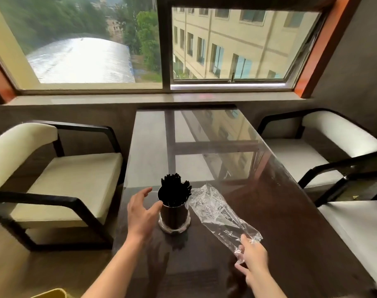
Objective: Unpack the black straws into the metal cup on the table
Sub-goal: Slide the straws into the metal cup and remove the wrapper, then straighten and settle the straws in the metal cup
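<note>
The black straws (175,191) stand in the metal cup (174,216) near the table (290,222) left edge. The left hand (140,214) spreads beside it, thumb seemingly touching. The right hand (251,258) pinches the empty-looking plastic bag (217,214). Chairs (60,181) flank the table.

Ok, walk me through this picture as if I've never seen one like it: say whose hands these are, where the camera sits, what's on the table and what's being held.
There is no machine here. A person wears one wide-angle camera on the head, looking forward and down, so both arms reach in from the bottom. On the dark glossy table stands a metal cup full of black straws, upright. The left hand is open beside the cup, its thumb at the rim. The right hand pinches one end of a clear plastic wrapper, which looks empty and trails toward the cup. Cushioned chairs flank the table, under a window.
</note>
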